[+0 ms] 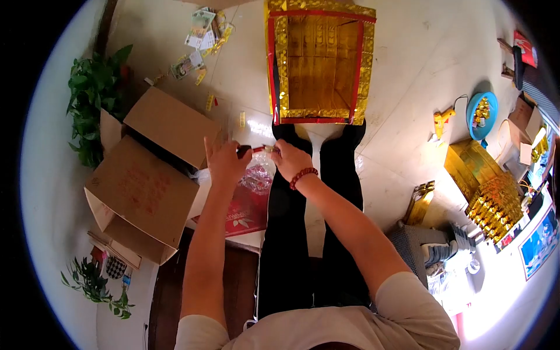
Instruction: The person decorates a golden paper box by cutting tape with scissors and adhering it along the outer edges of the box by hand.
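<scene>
Both my hands meet above my lap. My left hand (pixel 227 166) has its fingers closed round a small black-and-red piece (pixel 245 151), with one finger sticking up. From it a narrow red part reaches toward my right hand (pixel 293 160), which pinches the small pale end (pixel 269 149); its exact kind is too small to tell. A red bead bracelet (pixel 303 174) circles my right wrist. Beyond my hands, by my feet, a gold foil box (pixel 369 64) with red edging stands with its open side facing up.
Cardboard boxes (pixel 143 192) stand at left beside green plants (pixel 93 105). Paper notes (pixel 201 26) and yellow scraps lie on the floor. A red box (pixel 248 213) sits by my leg. At right are a yellow glue gun (pixel 443 121), a blue basin (pixel 475 131) and gold foil pieces (pixel 496 204).
</scene>
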Action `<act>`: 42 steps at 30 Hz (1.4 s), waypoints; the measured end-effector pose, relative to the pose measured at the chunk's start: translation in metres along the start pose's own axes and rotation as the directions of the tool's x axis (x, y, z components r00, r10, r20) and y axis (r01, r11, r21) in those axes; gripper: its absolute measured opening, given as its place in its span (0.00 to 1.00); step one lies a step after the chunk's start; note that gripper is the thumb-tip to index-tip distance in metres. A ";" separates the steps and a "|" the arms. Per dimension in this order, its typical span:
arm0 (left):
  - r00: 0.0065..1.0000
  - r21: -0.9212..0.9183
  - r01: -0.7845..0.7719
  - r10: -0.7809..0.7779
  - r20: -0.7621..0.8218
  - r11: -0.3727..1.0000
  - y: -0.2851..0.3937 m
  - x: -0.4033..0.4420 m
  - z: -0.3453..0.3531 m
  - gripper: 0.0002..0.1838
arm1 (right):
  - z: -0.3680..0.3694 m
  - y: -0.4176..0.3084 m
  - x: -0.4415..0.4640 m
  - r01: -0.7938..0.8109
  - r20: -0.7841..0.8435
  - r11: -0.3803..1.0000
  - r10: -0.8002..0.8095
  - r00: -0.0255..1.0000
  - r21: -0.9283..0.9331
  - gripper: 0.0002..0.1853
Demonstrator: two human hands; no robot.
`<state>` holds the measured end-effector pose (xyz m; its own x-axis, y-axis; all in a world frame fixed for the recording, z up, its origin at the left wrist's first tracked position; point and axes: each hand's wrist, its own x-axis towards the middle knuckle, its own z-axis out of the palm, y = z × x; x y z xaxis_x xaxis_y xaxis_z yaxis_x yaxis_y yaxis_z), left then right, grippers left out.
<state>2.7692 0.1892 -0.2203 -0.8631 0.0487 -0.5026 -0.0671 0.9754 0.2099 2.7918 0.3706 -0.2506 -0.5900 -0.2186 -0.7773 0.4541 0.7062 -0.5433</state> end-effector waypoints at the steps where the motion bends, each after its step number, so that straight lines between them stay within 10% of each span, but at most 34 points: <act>1: 0.994 -0.020 0.052 -0.050 0.098 0.998 0.007 -0.004 -0.008 0.17 | -0.002 0.000 -0.005 0.038 -0.022 0.997 -0.040 0.999 -0.071 0.16; 8: 0.941 -0.122 0.301 -0.274 0.198 0.946 0.034 -0.026 -0.008 0.19 | -0.044 0.001 -0.022 0.111 0.162 0.984 -0.087 0.983 -0.141 0.17; 10: 0.943 0.010 0.275 -0.272 0.189 0.961 0.039 -0.030 -0.021 0.19 | -0.022 0.052 0.002 0.164 0.059 0.975 -0.174 0.983 0.149 0.21; 12: 0.961 -0.023 0.233 -0.227 0.157 0.972 0.035 -0.039 -0.031 0.20 | -0.049 0.069 0.002 -0.100 -0.055 0.854 0.149 0.987 0.510 0.20; 19: 0.879 -0.867 0.446 -0.292 0.377 0.223 0.025 -0.057 -0.028 0.24 | -0.137 0.067 -0.050 0.069 -0.044 0.912 -0.056 0.997 0.404 0.13; 22: 0.831 -0.883 0.461 -0.305 0.464 -0.087 0.090 -0.053 -0.068 0.29 | -0.158 0.043 -0.077 0.070 0.110 0.877 -0.138 0.984 0.475 0.15; 23: 0.894 -0.925 0.374 -0.238 0.379 -0.070 0.102 -0.048 -0.066 0.30 | -0.154 0.041 -0.081 0.369 -0.106 0.823 -0.360 0.927 0.431 0.18; 29: 0.769 -0.780 0.430 -0.268 0.580 -0.454 0.175 -0.051 -0.079 0.29 | -0.174 0.041 -0.104 0.173 -0.039 0.800 -0.185 0.982 0.575 0.22; 42: 0.819 -0.805 0.513 -0.109 0.563 -0.298 0.204 -0.047 -0.052 0.30 | -0.216 0.072 -0.124 0.020 -0.003 0.769 -0.023 1.000 0.639 0.17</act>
<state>2.7699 0.3745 -0.1099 -0.4183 0.0548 -0.9067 -0.8260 -0.4382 0.3546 2.7534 0.5939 -0.1245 -0.6025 -0.2331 -0.7633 0.7641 0.1077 -0.6360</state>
